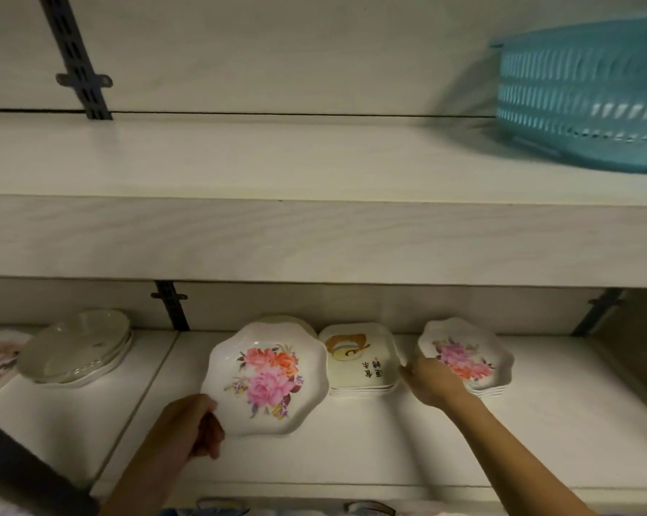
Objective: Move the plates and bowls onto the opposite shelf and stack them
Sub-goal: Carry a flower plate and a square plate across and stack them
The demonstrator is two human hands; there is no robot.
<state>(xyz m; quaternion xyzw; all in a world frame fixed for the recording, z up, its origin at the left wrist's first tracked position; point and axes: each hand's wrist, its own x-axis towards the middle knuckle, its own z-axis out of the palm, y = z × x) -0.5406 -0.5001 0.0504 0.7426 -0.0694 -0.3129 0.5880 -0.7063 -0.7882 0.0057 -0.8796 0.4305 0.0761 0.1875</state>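
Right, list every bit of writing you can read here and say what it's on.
Top square plate: a few dark brush characters, too blurred to read.
Large flower plate, small flower plate, teal basket: no text.

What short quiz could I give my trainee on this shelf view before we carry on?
1. True or false: the left hand grips the large floral plate by its rim.
2. What stands between that plate and the small floral plates at which the right hand reaches? A) square plates B) a mug C) a pan
3. Fill in: the teal basket stands on the ____ shelf.
Key: 1 true; 2 A; 3 upper.
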